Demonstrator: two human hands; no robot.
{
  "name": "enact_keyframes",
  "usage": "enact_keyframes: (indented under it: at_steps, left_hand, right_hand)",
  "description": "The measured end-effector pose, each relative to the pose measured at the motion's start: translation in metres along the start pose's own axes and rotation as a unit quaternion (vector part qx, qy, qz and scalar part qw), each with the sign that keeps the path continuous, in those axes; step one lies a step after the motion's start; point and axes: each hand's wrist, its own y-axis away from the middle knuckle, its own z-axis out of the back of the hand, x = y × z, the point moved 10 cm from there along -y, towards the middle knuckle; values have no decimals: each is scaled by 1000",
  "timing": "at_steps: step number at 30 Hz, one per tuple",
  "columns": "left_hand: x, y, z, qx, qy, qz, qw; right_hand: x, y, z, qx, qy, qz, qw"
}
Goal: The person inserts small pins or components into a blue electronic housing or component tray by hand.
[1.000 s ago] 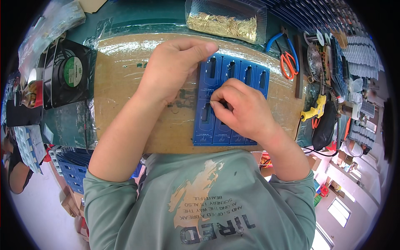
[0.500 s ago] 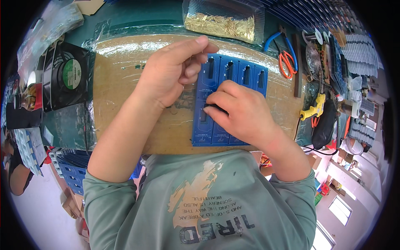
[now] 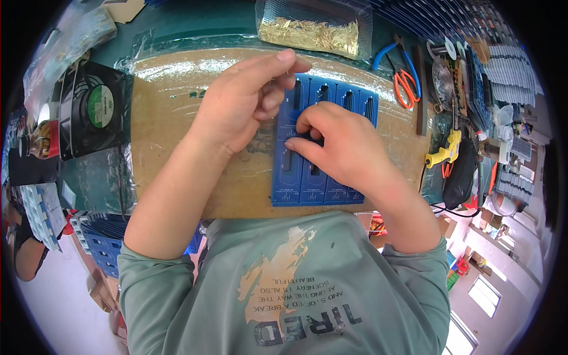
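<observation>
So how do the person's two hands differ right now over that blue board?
The left hand is raised at the upper left edge of the blue board, thumb and fingers pinched together, seemingly on something too small to make out. The right hand lies flat on the board's middle, fingers curled down and pressing on its slots. The left reaches farther from the body; the right sits nearer. Both are bare.

Black cooling fan (image 3: 90,112) at nine o'clock, clear bag of brass pins (image 3: 312,31) at twelve, orange-handled scissors (image 3: 406,87) and blue-handled pliers (image 3: 390,54) at two, yellow glue gun (image 3: 445,151) at three
</observation>
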Motion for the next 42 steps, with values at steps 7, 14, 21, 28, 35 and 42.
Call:
enact_keyframes:
  at_steps: [7, 14, 21, 28, 35, 42]
  left_hand:
    - [7, 1, -3, 33, -12, 23, 999]
    - [-4, 8, -14, -2, -67, -26, 997]
    - [-13, 11, -16, -21, -131, -59, 989]
    - [-26, 2, 18, -95, -13, -131, 987]
    - [-24, 4, 14, -100, -10, -124, 987]
    - [-21, 4, 13, -84, -19, -112, 990]
  right_hand:
    - [-6, -4, 22, -103, -150, -50, 982]
    - [-23, -15, 9, -83, -467, -120, 872]
    - [-28, -10, 4, -129, -621, -162, 756]
    - [12, 11, 17, -78, -115, 64, 988]
    - [14, 14, -4, -44, -39, 47, 997]
    - [23, 14, -4, -60, 20, 70, 996]
